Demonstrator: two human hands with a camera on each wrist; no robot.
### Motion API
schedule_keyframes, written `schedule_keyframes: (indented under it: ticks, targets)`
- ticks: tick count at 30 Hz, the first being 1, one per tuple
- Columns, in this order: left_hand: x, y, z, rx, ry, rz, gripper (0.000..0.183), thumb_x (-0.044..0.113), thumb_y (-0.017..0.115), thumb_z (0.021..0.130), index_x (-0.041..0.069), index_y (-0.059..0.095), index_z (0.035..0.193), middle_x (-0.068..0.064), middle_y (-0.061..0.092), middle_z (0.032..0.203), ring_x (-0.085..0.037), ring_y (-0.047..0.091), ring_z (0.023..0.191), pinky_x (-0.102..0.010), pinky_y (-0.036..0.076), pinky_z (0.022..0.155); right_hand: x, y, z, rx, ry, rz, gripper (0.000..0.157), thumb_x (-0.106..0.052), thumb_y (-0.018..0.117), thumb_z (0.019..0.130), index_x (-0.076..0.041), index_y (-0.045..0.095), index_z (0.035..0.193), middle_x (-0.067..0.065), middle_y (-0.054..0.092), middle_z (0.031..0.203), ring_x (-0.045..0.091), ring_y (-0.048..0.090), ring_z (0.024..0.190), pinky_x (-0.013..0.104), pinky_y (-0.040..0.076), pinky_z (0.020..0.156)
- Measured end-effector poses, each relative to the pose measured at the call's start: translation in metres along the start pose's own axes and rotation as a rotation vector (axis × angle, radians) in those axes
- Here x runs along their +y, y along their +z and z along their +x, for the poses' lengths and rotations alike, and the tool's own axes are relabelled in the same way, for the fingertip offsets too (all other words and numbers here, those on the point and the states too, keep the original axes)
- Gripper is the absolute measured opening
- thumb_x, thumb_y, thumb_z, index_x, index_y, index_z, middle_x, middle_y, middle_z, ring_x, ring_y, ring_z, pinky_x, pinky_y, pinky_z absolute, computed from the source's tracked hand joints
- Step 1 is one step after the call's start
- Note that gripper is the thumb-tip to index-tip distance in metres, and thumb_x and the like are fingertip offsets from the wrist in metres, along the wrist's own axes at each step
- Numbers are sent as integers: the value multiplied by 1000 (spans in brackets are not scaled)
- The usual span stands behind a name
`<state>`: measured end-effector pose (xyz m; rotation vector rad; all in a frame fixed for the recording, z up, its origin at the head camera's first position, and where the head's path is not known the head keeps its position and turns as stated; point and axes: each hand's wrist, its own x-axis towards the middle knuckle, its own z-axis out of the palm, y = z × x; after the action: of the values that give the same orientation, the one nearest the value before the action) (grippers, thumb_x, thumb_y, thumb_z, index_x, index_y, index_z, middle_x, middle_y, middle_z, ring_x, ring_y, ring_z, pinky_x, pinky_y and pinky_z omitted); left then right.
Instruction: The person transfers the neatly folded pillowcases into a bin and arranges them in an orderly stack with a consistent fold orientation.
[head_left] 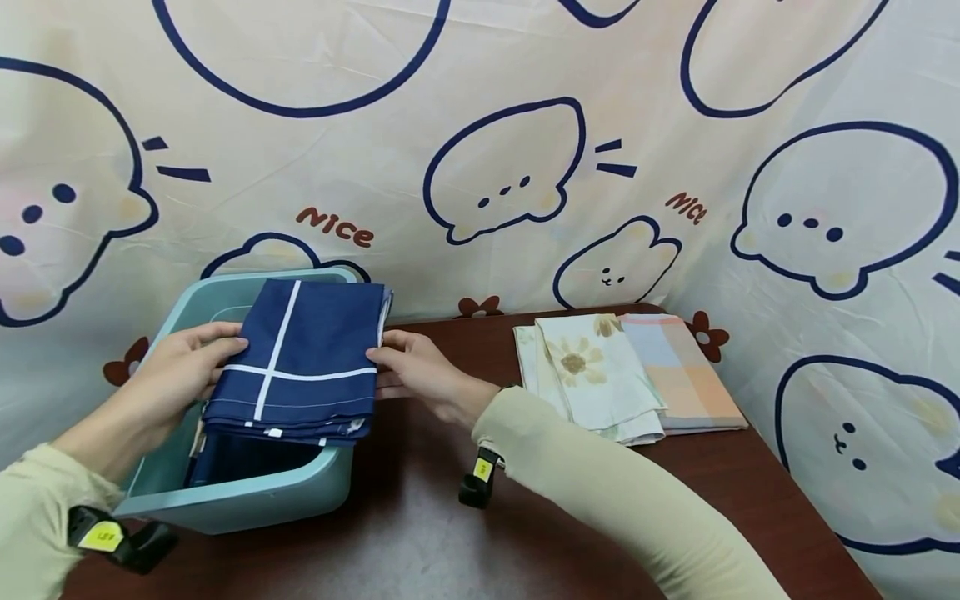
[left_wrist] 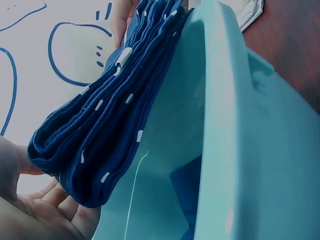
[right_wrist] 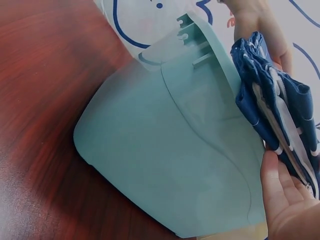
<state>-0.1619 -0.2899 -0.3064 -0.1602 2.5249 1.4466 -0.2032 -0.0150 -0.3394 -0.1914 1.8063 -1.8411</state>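
Left hand (head_left: 183, 360) and right hand (head_left: 422, 377) grip opposite sides of the folded navy cloth (head_left: 322, 333), over the right rim of the teal bin (head_left: 240, 508); paired grip probably prevents layers slipping.

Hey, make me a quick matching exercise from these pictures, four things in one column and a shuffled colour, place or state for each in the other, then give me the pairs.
Things
1. Folded navy cloth
2. Plastic bin
3. Folded flower-print cloth
4. Tabletop

Descriptions
A. Dark reddish brown
B. Lying to the left of the pastel checked cloth, partly touching it
C. Light teal, standing near the patterned backdrop
D. Held at its sides by the left hand and right hand

Pairs: 1-D, 2-C, 3-B, 4-A
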Motion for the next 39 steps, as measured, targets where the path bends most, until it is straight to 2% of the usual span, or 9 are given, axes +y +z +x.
schedule_keyframes:
  ticks: [14,22,29,34,39]
  targets:
    - [-5,-21,1,49,-16,57,62,32,31,109,-9,23,155,28,58,85,-1,66,74,-23,57,67,-5,21,6,0,-22,16,35,-15,56,104,-12,56,139,12,74,116,31,75,103,42,60,89]
    - [-7,-31,1,91,-30,61,61,31,32,108,-8,25,154,28,59,80,-2,65,69,-25,56,62,-12,31,6,-15,-17,33,48,-13,57,103,-11,46,150,13,72,123,34,72,111,46,56,96]
    - [-10,-40,-1,135,-56,102,61,33,33,108,-8,29,152,25,55,81,-2,60,70,-26,53,63,-18,40,8,-70,23,83,58,-14,54,104,-11,32,158,16,65,135,35,67,120,45,54,101]
    - [-13,-43,-1,158,-71,134,61,33,32,107,-8,30,152,22,54,83,-2,58,71,-26,52,63,-22,44,9,-107,51,122,54,-17,52,106,-10,34,157,17,62,139,36,63,126,48,48,108]
    - [-18,-45,-1,203,-78,171,60,32,33,107,-9,33,150,16,54,87,-3,54,70,-26,49,62,-25,48,9,-193,63,171,52,-21,50,107,-10,35,155,15,55,147,37,56,134,49,41,116]
